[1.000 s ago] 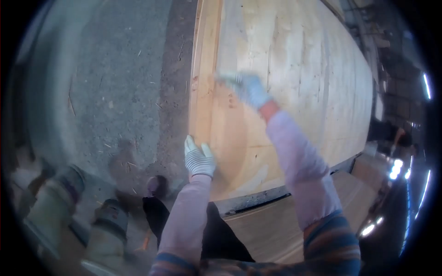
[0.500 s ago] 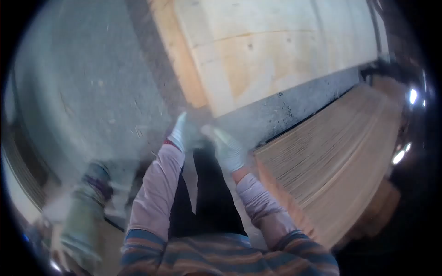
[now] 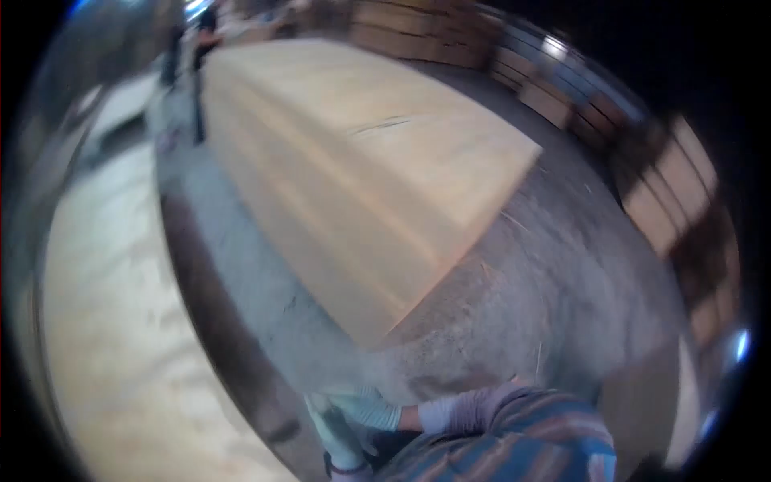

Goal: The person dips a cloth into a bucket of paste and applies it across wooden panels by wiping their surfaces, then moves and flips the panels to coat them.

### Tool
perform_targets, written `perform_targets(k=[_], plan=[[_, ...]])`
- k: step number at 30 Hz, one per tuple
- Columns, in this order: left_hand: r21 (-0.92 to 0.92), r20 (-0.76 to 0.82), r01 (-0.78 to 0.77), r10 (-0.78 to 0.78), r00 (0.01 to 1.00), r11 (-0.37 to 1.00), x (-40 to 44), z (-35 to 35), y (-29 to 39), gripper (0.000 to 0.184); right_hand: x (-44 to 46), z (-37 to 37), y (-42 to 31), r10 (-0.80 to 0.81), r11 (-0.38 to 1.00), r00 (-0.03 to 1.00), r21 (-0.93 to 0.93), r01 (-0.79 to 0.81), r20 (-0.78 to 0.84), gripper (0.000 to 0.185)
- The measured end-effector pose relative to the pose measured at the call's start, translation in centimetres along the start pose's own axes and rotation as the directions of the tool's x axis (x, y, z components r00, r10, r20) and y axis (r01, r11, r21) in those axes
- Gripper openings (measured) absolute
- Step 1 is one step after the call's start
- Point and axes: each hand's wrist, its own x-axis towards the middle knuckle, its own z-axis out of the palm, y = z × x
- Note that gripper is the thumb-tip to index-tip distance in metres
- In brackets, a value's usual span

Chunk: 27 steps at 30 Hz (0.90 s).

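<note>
Caught w/ gloved L hand point(image 3: 340, 436) and R hand point(image 3: 372, 408) close together, overlapping in view; can't tell, given blur, if touching, spread or pinching. Facing stack of boards point(image 3: 321, 205) on floor point(image 3: 578, 257), ahead of hands and apart, w/ dark marks point(image 3: 381, 125) atop, too blurred to read. Flanked by pale sheet point(image 3: 120, 337), L of hands.

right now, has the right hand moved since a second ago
Yes: the right hand has come back toward the body, now seen against the floor, not wood.
</note>
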Motion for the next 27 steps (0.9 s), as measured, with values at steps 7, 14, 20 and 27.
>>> perform_targets(k=[7, 14, 20, 27], plan=[[0.706, 0.468, -0.513, 0.222, 0.855, 0.488, 10.9, 6.2, 10.5, 0.070, 5.8, -14.9, -14.8, -0.017, 0.855, 0.949, 0.488, 0.177, -0.316, 0.040], [0.668, 0.581, -0.566, 0.137, 0.802, 0.482, 25.7, 7.1, 8.0, 0.061, 2.5, -26.6, -19.4, -0.097, 0.955, 0.601, 0.094, 0.280, -0.793, 0.030], [0.478, 0.802, -0.729, 0.096, 0.590, 0.490, 34.5, 22.2, 6.4, 0.057, 9.0, -35.4, -24.1, -0.062, 0.972, 0.480, 0.056, 0.229, -0.875, 0.030], [0.033, 0.999, -0.991, 0.007, 0.032, -0.129, 51.3, 44.0, 1.7, 0.047, 29.0, -57.7, -22.8, -0.102, 0.985, 0.523, -0.011, 0.174, -0.846, 0.017]])
